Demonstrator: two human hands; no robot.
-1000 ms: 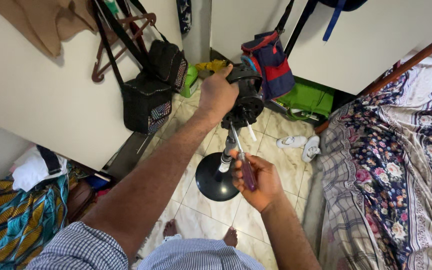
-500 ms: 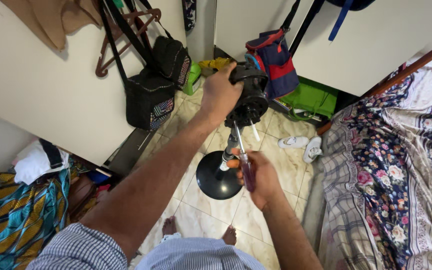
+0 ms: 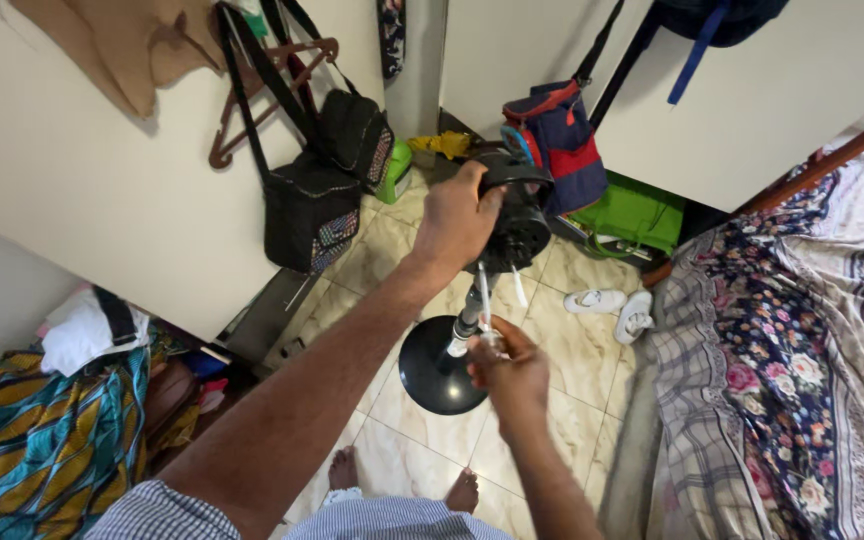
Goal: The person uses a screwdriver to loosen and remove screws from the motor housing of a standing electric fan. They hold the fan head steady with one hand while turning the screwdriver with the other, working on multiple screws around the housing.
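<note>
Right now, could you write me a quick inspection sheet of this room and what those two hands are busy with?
Surface: glossy beige tiled floor; the person's bare feet show at the bottom edge.
Job's things: black fan motor head on a stand pole rising from a round black base.
Clutter: white shoes, green bag, blue and red backpack, black bags hanging on the wall, hanger, patterned cloth pile.
Hands: left hand grips the motor head; right hand pinches a slim tool beside the pole, kind unclear.
Cables: nothing seen.
Surroundings: cream walls, floral bedspread on the right.
</note>
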